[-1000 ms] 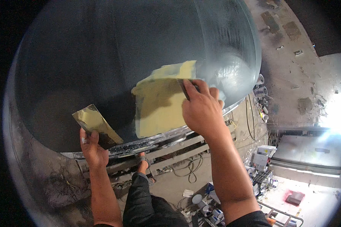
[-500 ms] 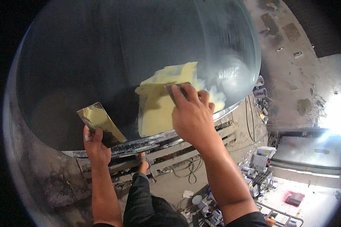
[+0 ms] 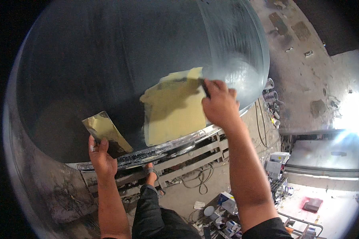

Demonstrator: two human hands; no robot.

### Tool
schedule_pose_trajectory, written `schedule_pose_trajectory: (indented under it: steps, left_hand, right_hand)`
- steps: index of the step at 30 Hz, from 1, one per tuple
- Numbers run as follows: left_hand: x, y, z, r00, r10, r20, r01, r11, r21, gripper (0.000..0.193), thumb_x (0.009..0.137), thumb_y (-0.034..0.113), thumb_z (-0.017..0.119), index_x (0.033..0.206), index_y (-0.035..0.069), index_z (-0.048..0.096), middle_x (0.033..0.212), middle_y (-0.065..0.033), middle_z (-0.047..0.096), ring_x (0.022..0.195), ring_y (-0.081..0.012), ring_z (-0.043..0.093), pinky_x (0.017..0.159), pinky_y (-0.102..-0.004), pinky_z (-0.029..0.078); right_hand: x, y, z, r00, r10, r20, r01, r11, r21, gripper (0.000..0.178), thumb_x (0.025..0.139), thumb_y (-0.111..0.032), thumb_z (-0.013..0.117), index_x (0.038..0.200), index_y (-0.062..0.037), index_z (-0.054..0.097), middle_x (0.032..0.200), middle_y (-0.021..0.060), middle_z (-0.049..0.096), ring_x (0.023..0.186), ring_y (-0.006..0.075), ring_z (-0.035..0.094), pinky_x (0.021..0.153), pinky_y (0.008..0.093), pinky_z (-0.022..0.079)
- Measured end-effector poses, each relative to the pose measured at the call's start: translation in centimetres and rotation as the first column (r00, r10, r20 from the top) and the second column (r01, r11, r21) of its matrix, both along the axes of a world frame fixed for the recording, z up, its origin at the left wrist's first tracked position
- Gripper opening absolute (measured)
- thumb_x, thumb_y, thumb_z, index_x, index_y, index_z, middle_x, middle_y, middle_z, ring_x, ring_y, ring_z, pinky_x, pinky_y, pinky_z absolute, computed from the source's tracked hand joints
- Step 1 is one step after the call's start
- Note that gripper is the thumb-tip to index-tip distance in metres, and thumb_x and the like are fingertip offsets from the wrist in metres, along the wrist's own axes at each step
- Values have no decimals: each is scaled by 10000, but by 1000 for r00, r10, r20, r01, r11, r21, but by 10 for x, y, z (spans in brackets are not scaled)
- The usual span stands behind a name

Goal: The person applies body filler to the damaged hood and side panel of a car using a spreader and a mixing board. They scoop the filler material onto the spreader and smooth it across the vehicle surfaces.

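Note:
A dark, curved panel (image 3: 84, 59) fills the upper part of the view. Pale yellow filler (image 3: 171, 119) lies spread across its near side, with a fairly straight right edge. My right hand (image 3: 222, 104) is closed on a putty spreader, whose dark blade (image 3: 205, 88) shows at the upper right border of the filler. The rest of that tool is hidden by my fingers. On the left, my left hand (image 3: 102, 157) grips a flat rectangular mixing plate (image 3: 110, 133) by its lower edge, thumb on top. More yellow filler is smeared over the plate's upper end.
Wooden slats (image 3: 187, 167) sit under the panel's worn near edge. A looped cable (image 3: 203, 183) lies on the floor. Cans (image 3: 217, 217) and boxes (image 3: 278, 159) crowd the lower right, beside a metal rack (image 3: 303, 225). A bright lamp (image 3: 356, 115) glares at far right.
My right hand has swept rightward with the spreader to the filler's right edge. The ragged pale smears there no longer show. My left hand keeps its grip on the plate.

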State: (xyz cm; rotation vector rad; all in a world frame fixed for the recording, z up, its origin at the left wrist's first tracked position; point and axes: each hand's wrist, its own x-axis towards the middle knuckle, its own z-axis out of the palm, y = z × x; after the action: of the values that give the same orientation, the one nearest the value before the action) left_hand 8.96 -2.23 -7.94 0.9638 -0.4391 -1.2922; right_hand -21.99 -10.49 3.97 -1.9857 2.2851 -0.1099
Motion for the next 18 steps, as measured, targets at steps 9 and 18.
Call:
schedule_pose_trajectory:
  steps: [9,18]
  left_hand:
    - [1,4,-11,1000,-7,-12,7,1000,-28,482,894,98,593,1336,68,402,1190,-62,540,1070,-235,544,877,-412,484]
    - [4,-1,-11,993,-93,-72,84,990,-113,456,900,70,574,1321,35,404,1206,-79,541,1071,-231,543,870,-427,493]
  right_hand:
    - [36,-29,7,994,-54,96,33,976,216,495,809,-237,486,1299,-166,498,1356,134,406,1215,475,371,951,619,359]
    - [87,47,-16,994,98,48,-103,989,108,514,805,-179,494,1310,-102,441,1274,134,425,1045,377,456,829,548,424]
